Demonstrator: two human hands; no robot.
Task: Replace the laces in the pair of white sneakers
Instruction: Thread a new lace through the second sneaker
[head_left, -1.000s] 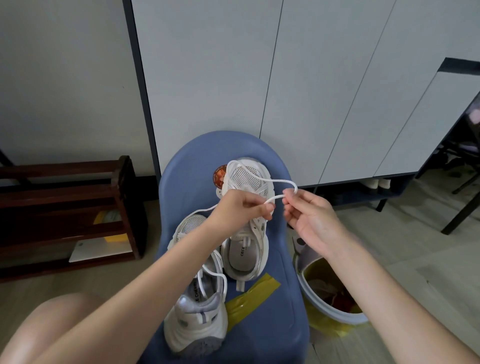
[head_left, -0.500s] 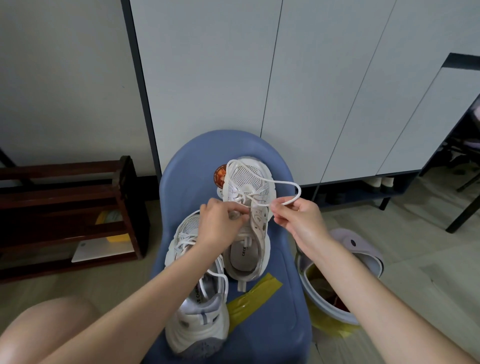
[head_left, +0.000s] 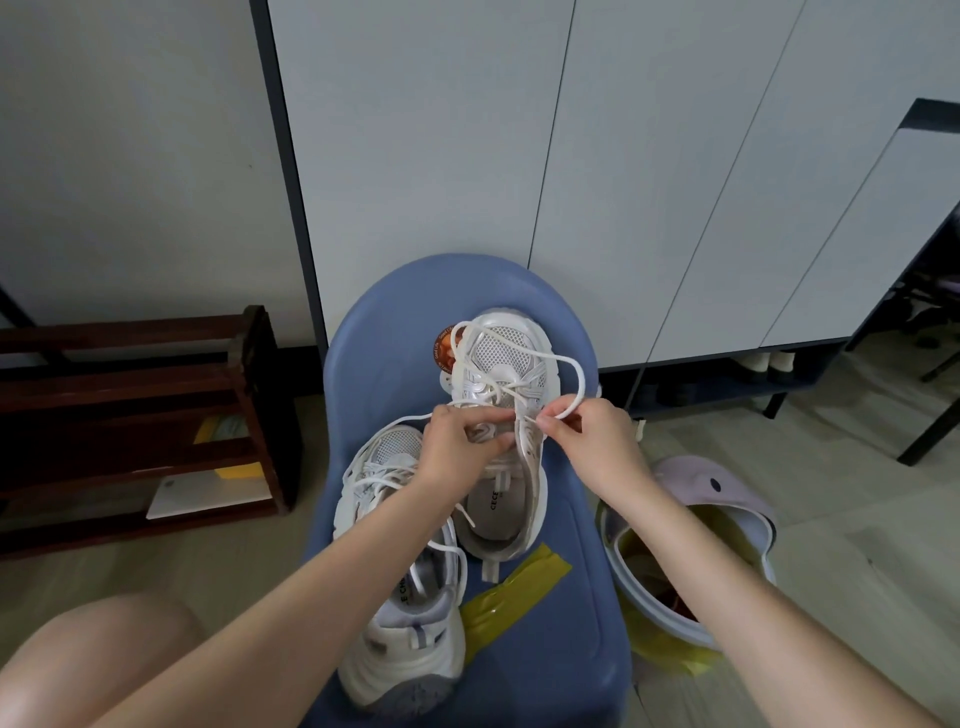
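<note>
Two white sneakers sit on a blue chair (head_left: 545, 597): the far sneaker (head_left: 506, 431) lies under both hands, the near sneaker (head_left: 400, 587) beneath the left forearm. Over the far shoe's eyelets, the left hand (head_left: 457, 447) curls its fingers round the white lace (head_left: 563, 379). Just beside it, the right hand (head_left: 587, 441) pinches the lace where it loops out past the shoe's right edge. A yellow strip (head_left: 511, 584) lies near the heels.

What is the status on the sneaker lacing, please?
Left hand holds far sneaker at the eyelets. Right hand pinches its white lace, looped loose. Near sneaker laced. Nothing in the way.
</note>
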